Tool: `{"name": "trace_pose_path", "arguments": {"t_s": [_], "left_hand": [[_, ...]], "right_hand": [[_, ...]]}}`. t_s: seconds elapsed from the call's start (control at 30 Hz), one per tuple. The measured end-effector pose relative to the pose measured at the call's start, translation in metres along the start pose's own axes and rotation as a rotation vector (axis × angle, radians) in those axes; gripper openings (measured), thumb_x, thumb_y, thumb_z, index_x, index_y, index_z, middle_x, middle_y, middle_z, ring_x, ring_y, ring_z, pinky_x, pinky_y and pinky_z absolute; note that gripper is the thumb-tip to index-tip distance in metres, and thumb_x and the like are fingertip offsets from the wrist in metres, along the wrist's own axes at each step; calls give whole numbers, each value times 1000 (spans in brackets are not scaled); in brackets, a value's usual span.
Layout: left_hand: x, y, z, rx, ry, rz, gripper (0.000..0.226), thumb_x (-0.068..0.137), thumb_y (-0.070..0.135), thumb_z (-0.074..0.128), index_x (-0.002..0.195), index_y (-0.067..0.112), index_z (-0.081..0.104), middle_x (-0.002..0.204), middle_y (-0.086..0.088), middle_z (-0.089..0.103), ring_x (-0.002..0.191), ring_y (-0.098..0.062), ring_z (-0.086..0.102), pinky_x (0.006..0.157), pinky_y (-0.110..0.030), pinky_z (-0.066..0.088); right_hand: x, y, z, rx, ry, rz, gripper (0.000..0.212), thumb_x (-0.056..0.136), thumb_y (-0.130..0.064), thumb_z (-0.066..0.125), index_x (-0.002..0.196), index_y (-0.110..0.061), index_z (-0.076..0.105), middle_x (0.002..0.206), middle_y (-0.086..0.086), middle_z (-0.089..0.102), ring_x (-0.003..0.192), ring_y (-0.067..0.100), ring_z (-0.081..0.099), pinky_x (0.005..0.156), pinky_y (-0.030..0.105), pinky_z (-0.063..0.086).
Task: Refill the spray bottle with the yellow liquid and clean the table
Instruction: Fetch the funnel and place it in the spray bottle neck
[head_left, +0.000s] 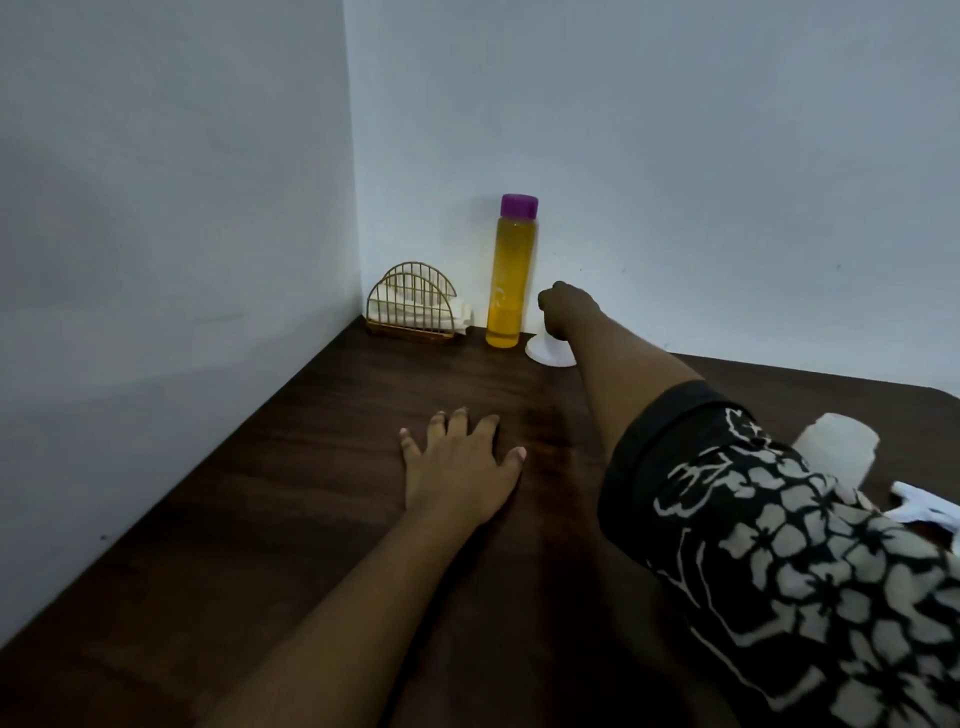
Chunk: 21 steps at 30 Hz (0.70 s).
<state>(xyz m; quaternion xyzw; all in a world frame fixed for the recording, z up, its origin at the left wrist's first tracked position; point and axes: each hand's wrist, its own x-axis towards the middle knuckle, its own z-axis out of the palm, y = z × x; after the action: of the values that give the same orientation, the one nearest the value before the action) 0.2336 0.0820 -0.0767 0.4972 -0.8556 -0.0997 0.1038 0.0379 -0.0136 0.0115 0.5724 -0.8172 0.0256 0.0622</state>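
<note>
A tall bottle of yellow liquid (506, 291) with a purple cap stands upright at the back of the dark wooden table (322, 467), near the wall corner. Just right of it, my right hand (563, 309) is curled over the top of a white funnel-like object (548, 354) whose wide rim rests on the table; the part it grips is hidden. My left hand (460, 460) lies flat on the table with fingers spread, holding nothing. At the right edge, partly behind my patterned sleeve, stands a translucent spray bottle body (839, 444), with a white spray head (927, 512) lying beside it.
A gold wire napkin holder (413, 306) with white napkins sits in the back corner, left of the yellow bottle. Pale walls close the table at the left and back. My right forearm and sleeve cross the right half of the table.
</note>
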Motion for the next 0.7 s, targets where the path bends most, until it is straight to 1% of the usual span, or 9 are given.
{"name": "trace_pose_path", "arguments": {"t_s": [0.1, 0.2, 0.33, 0.4, 0.47, 0.5, 0.6, 0.67, 0.7], "left_hand": [[-1, -1, -2, 2, -1, -1, 61, 92, 62, 28, 147, 35, 22, 158, -3, 16, 146, -26, 8, 113, -59, 4], [-3, 1, -5, -29, 7, -7, 62, 91, 63, 30, 146, 34, 25, 158, -2, 18, 146, -27, 9, 113, -59, 5], [-10, 2, -14, -143, -3, -28, 71, 86, 67, 40, 146, 30, 29, 155, -3, 27, 144, -27, 19, 114, -57, 8], [-19, 9, -28, -568, -14, -43, 81, 78, 69, 53, 145, 29, 31, 150, -4, 39, 138, -26, 33, 115, -52, 17], [-32, 19, -48, -1114, 10, -26, 97, 64, 70, 66, 144, 26, 33, 142, -6, 48, 126, -25, 48, 110, -47, 32], [-38, 23, -57, -1304, 44, -4, 100, 62, 69, 68, 144, 24, 33, 140, -8, 50, 120, -25, 53, 108, -47, 36], [-57, 34, -79, -1668, 93, 116, 88, 67, 61, 64, 141, 20, 38, 135, -15, 53, 106, -24, 62, 95, -49, 48], [-71, 44, -89, -1796, 138, 169, 99, 57, 63, 75, 138, 17, 42, 132, -14, 55, 109, -28, 62, 83, -46, 56], [-76, 51, -91, -1823, 156, 194, 99, 54, 61, 78, 136, 17, 44, 130, -14, 56, 109, -27, 62, 80, -44, 57]], "right_hand": [[-21, -7, -10, -63, -49, -30, 29, 89, -2, 50, 118, 2, 55, 121, 17, 55, 111, 31, 56, 84, 33, 46], [-43, -15, -20, -281, -124, -116, 31, 92, -7, 46, 121, 2, 54, 125, 19, 56, 116, 33, 54, 80, 33, 40], [-83, -34, -50, -37, -165, -123, 37, 85, -16, 67, 117, 1, 60, 115, 17, 63, 105, 30, 60, 86, 33, 47], [-109, -41, -71, 160, -95, -141, 42, 82, -21, 71, 116, 2, 60, 107, 14, 63, 99, 28, 59, 86, 31, 46], [-137, -43, -91, 336, 7, -160, 40, 83, -23, 70, 115, -1, 61, 114, 12, 64, 101, 26, 60, 81, 29, 47], [-152, -40, -100, 433, 51, -164, 37, 84, -22, 68, 115, -2, 62, 116, 12, 64, 100, 24, 61, 79, 28, 49], [-202, -24, -119, 702, 132, -164, 29, 81, -13, 69, 109, -6, 63, 109, 8, 64, 89, 19, 61, 74, 27, 52], [-237, -6, -125, 896, 169, -173, 22, 78, -11, 72, 98, -11, 63, 89, 0, 61, 74, 11, 57, 70, 25, 53], [-250, 3, -127, 949, 162, -185, 20, 76, -11, 74, 92, -14, 62, 81, -3, 57, 74, 12, 56, 74, 30, 55]]}}
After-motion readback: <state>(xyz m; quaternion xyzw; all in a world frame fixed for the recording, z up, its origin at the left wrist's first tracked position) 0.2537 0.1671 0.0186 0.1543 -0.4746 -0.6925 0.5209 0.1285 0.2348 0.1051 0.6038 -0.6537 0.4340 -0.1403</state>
